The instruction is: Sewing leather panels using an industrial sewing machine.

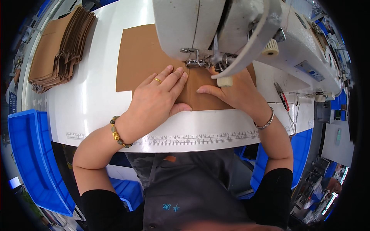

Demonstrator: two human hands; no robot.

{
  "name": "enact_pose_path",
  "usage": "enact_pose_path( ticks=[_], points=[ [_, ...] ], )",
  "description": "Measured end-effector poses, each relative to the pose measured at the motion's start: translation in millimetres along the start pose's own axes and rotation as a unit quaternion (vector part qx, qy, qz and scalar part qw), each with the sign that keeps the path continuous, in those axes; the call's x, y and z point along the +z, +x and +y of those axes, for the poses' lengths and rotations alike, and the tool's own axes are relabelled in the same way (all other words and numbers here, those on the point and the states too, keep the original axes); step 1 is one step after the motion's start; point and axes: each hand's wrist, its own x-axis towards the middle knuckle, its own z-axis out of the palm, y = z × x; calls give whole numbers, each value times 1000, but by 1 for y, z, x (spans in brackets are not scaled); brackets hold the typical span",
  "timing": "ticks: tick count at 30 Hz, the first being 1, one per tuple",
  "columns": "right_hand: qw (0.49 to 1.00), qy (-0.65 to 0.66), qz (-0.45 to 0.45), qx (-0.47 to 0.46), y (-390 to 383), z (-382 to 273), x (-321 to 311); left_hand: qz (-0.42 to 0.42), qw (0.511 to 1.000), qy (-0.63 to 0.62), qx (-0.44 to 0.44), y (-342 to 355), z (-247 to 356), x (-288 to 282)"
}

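A flat brown panel of fabric or leather-like material (138,54) lies under the presser foot (196,62) of a white sewing machine (175,27). A straight seam or fold line runs down it toward me from the foot. My left hand (154,98) rests flat on the panel left of the foot, fingers stretched out, thumb near the front edge. On the right side of the line, my right hand (241,92) also lies on the panel, its thumb spread away. The machine's curved guard partly hides its fingers.
A stack of brown pieces (54,50) stands at the far left of the white table. Red-handled thread snips (284,101) lie right of my right hand. A printed ruler strip (181,138) follows the front edge. Blue bins (32,154) flank the table.
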Motion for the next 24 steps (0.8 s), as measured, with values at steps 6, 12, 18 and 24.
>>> enact_pose_path(
  ticks=[6, 12, 18, 24],
  points=[
    [1000, -2, 0, 6, -2, 2, 2, 5, 1000, 4, 2, 1, -1, 2],
    [998, 15, -38, 39, -2, 3, 2, 0, 1000, 2, 0, 0, -3, 3],
    [999, -29, -19, 14, -2, 4, 4, 6, 1000, 16, -4, 1, -4, 5],
    [998, -36, -46, 21, -2, 4, 3, 3, 1000, 16, -4, 0, -5, 6]
  ],
)
